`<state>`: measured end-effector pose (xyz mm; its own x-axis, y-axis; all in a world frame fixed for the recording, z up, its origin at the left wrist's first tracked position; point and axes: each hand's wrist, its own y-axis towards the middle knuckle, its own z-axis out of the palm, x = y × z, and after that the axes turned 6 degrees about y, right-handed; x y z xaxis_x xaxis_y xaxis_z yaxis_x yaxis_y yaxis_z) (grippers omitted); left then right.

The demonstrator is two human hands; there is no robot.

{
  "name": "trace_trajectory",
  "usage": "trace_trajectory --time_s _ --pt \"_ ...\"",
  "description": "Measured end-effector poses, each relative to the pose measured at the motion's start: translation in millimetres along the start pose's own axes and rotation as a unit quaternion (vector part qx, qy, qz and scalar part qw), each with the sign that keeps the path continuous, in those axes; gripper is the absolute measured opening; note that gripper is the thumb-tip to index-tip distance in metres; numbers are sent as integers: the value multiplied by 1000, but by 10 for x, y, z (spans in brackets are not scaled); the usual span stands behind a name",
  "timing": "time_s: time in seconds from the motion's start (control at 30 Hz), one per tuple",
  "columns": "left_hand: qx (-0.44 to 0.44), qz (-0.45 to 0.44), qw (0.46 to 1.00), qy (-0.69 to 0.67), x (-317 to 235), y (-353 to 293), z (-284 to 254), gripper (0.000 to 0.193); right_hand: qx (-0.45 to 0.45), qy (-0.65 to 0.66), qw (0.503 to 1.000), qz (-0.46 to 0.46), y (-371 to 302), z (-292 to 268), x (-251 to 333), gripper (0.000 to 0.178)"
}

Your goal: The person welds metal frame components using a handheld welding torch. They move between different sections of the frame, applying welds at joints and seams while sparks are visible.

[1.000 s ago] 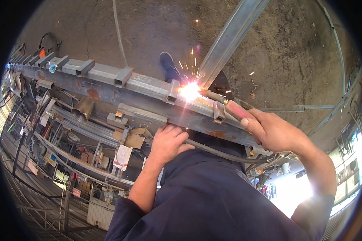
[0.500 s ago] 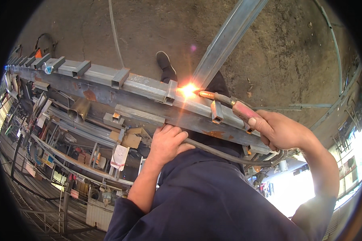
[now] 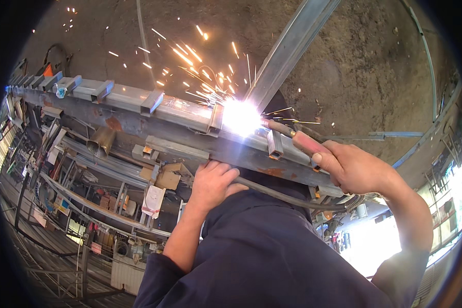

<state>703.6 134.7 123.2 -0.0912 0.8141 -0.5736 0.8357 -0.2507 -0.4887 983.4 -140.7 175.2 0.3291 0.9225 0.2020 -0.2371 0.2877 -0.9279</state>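
Note:
My right hand (image 3: 355, 167) is wrapped round the red handle of a welding torch (image 3: 309, 144), thumb on top. Its nozzle points left into a white glare (image 3: 241, 118), which hides the weld spot. The glare lies where a diagonal square steel tube (image 3: 294, 49) meets a long steel beam (image 3: 177, 135). A short tube piece (image 3: 215, 119) stands just left of the glare, another (image 3: 275, 144) just right. Below the beam's near edge, my left hand (image 3: 213, 185) is closed round the torch's dark cable (image 3: 287, 198), fingertips close to a tube piece (image 3: 177, 147).
Sparks (image 3: 205, 77) fly up and left over the floor. More short tubes (image 3: 102, 91) line the beam leftward. Metal stock and a cardboard box (image 3: 168, 177) lie at the lower left. A thin metal strip (image 3: 427, 66) lies on the floor at right.
The small orange glow has grown into a large white glare, and sparks now spray up and left. The torch has shifted slightly right and down. My left hand stays put.

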Motion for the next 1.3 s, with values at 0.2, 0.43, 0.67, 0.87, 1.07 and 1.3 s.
trace_trajectory --time_s 0.2,0.43,0.67,0.87,1.07,1.3 --pt "-2 2 1000 -3 -20 32 -33 43 7 -8 1000 6 -5 -31 37 63" --pt "7 -12 1000 -22 -19 -3 -13 43 17 -15 998 61 -54 -42 180 71" --pt "-2 1 1000 -21 -5 15 -30 41 -28 -70 996 38 -132 72 279 59" --pt "-13 -15 999 -24 -32 0 29 41 -52 -75 996 18 -294 19 410 55" --pt "-12 -5 1000 -20 -11 5 -9 41 -24 -91 995 24 -135 -27 292 60" --pt "-11 -7 1000 -19 -17 6 -10 41 -9 -92 995 31 -64 -61 242 65"
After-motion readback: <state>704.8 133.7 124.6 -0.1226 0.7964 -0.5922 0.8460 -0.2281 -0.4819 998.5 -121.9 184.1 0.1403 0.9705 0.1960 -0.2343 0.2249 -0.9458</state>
